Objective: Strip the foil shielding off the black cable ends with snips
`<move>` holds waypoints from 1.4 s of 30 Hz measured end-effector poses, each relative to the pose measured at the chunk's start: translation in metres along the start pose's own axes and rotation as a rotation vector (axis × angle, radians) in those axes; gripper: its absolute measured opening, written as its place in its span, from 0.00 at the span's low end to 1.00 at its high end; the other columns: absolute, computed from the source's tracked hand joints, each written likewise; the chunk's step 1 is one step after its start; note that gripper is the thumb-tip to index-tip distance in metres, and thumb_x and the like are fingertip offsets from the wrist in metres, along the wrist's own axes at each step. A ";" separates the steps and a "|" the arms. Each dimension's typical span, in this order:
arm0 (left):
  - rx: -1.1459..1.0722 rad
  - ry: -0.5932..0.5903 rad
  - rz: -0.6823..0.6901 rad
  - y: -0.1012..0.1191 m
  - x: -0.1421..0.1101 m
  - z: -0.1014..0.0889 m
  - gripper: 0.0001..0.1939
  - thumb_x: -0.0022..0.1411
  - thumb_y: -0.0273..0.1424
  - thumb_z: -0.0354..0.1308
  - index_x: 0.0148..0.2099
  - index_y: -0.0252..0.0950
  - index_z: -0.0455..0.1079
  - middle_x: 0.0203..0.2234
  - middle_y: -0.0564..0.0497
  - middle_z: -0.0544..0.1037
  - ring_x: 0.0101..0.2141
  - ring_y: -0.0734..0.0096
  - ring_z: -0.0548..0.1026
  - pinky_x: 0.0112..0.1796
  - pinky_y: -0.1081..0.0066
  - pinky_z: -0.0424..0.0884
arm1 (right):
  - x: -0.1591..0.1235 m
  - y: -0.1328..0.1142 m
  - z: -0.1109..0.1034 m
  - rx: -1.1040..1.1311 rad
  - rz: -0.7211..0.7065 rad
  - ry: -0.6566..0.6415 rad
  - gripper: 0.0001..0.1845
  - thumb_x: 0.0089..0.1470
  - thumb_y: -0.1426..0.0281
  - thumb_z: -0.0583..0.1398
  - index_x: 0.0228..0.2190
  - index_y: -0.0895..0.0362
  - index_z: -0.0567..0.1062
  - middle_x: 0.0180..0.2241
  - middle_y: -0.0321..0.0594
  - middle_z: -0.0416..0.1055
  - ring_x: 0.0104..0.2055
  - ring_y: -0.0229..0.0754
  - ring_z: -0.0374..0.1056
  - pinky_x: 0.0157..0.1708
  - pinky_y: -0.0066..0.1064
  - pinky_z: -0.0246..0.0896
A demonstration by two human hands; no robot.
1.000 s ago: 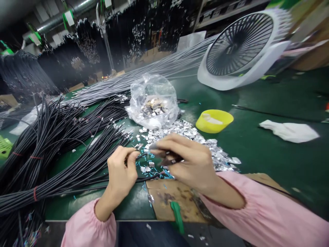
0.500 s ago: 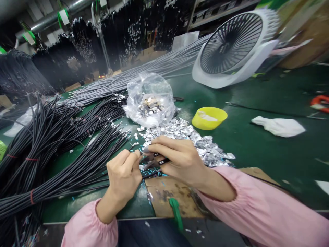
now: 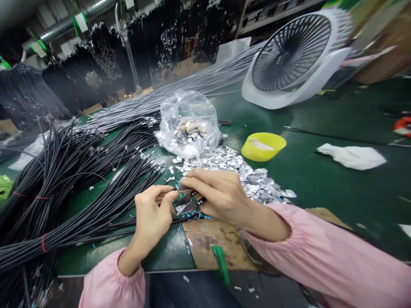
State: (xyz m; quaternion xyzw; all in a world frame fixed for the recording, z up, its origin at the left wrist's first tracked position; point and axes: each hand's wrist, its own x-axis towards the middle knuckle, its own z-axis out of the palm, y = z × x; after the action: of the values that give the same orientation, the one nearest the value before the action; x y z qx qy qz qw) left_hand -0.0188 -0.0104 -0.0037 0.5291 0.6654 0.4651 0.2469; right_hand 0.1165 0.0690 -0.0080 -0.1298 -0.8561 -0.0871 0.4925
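My left hand (image 3: 152, 214) pinches the end of a thin black cable between thumb and forefinger, above the table middle. Close on its right, my right hand (image 3: 221, 197) has dark-bladed snips (image 3: 189, 206) tucked in its palm, with the blades apart and pointing left. The thumb and forefinger of that hand meet at the cable's tip; what they pinch there is too small to make out. Beneath both hands lie blue wire scraps and a heap of silver foil pieces (image 3: 263, 184). A bundle of black cables (image 3: 96, 209) fans out to the left.
Behind the hands sits a clear plastic bag (image 3: 189, 105) with small pieces inside. A yellow dish (image 3: 263, 147), a white fan (image 3: 290, 60) and a crumpled white piece (image 3: 356, 157) stand or lie to the right. Cardboard (image 3: 215, 239) with a green handle (image 3: 221, 263) is at the near edge.
My left hand has turned and its fingers have uncurled into a looser pinch. The blades of the snips show more plainly between the hands. My right hand has barely moved.
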 end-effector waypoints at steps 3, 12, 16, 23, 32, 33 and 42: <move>-0.296 -0.172 -0.174 0.009 0.004 -0.009 0.15 0.57 0.39 0.55 0.26 0.32 0.68 0.13 0.56 0.65 0.13 0.81 0.60 0.16 0.78 0.55 | 0.003 0.001 0.000 0.252 0.129 0.000 0.10 0.50 0.81 0.51 0.27 0.61 0.71 0.22 0.39 0.68 0.22 0.34 0.62 0.19 0.24 0.53; -0.273 -0.476 -0.306 0.025 0.003 -0.012 0.21 0.48 0.42 0.63 0.16 0.32 0.64 0.13 0.56 0.59 0.16 0.83 0.55 0.15 0.79 0.49 | 0.011 0.007 0.002 0.857 0.666 -0.133 0.12 0.51 0.67 0.58 0.20 0.59 0.67 0.20 0.32 0.60 0.22 0.32 0.58 0.21 0.24 0.55; -0.329 -0.365 -0.283 0.022 0.008 -0.012 0.19 0.50 0.43 0.61 0.23 0.30 0.70 0.15 0.56 0.61 0.17 0.83 0.55 0.16 0.79 0.49 | 0.005 0.006 0.002 0.606 0.694 0.038 0.06 0.51 0.73 0.57 0.24 0.59 0.72 0.24 0.37 0.66 0.26 0.34 0.63 0.26 0.26 0.59; -0.355 -0.135 -0.266 0.014 0.009 -0.013 0.14 0.45 0.36 0.66 0.21 0.30 0.68 0.14 0.56 0.65 0.16 0.82 0.61 0.17 0.79 0.55 | 0.003 -0.002 -0.003 0.580 0.523 -0.043 0.06 0.50 0.76 0.59 0.24 0.60 0.75 0.21 0.37 0.69 0.21 0.32 0.63 0.21 0.23 0.58; -0.355 -0.208 -0.385 0.016 0.010 -0.011 0.14 0.42 0.36 0.68 0.25 0.30 0.71 0.12 0.55 0.67 0.14 0.82 0.63 0.15 0.80 0.55 | 0.007 -0.008 -0.008 0.478 0.577 -0.139 0.08 0.48 0.77 0.53 0.23 0.60 0.72 0.21 0.38 0.66 0.23 0.34 0.61 0.22 0.26 0.56; -0.342 -0.226 -0.383 0.016 0.010 -0.011 0.13 0.43 0.35 0.67 0.24 0.30 0.70 0.11 0.55 0.67 0.14 0.81 0.63 0.15 0.79 0.55 | 0.008 -0.007 -0.008 0.534 0.656 -0.167 0.08 0.48 0.75 0.54 0.22 0.60 0.71 0.20 0.37 0.65 0.22 0.33 0.59 0.21 0.25 0.54; 0.078 0.198 0.429 -0.008 0.001 -0.003 0.08 0.50 0.25 0.63 0.22 0.35 0.69 0.17 0.57 0.67 0.20 0.80 0.64 0.21 0.76 0.59 | 0.009 -0.001 -0.004 1.126 1.168 -0.367 0.22 0.42 0.53 0.61 0.18 0.58 0.65 0.12 0.25 0.47 0.14 0.27 0.42 0.13 0.23 0.38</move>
State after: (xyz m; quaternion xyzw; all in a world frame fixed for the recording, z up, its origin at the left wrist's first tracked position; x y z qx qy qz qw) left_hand -0.0256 -0.0106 -0.0089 0.6192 0.5763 0.5305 0.0552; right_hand 0.1148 0.0686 0.0019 -0.2994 -0.6335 0.6463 0.3022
